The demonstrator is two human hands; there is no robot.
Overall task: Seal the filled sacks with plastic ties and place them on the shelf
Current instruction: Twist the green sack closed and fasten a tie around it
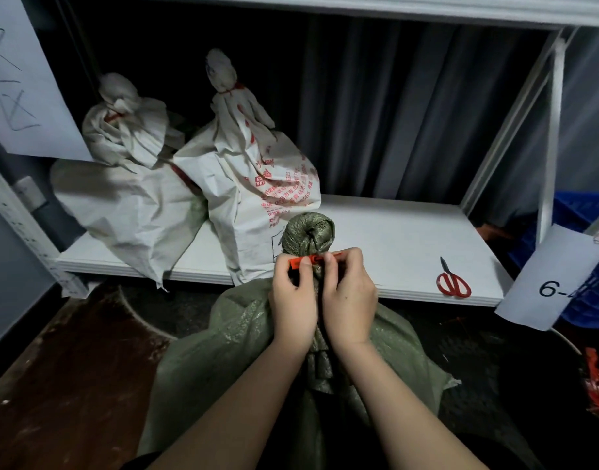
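A green woven sack point(244, 337) stands on the floor in front of the white shelf point(403, 239). Its gathered neck rises between my hands, with the bunched top above them. An orange-red plastic tie point(313, 259) runs across the neck. My left hand point(293, 300) pinches the tie's left end between thumb and fingers. My right hand point(349, 293) pinches its right part, right beside the left hand. Two white sacks point(257, 184) point(128, 184), tied with red ties, sit on the shelf's left side.
Red-handled scissors point(453, 281) lie near the shelf's front edge at the right. A paper label reading "6-" point(556, 283) hangs from the right post, with a blue crate point(583, 218) behind it. Loose red ties point(596, 388) lie at the far right. Another paper sheet point(23, 79) hangs at top left.
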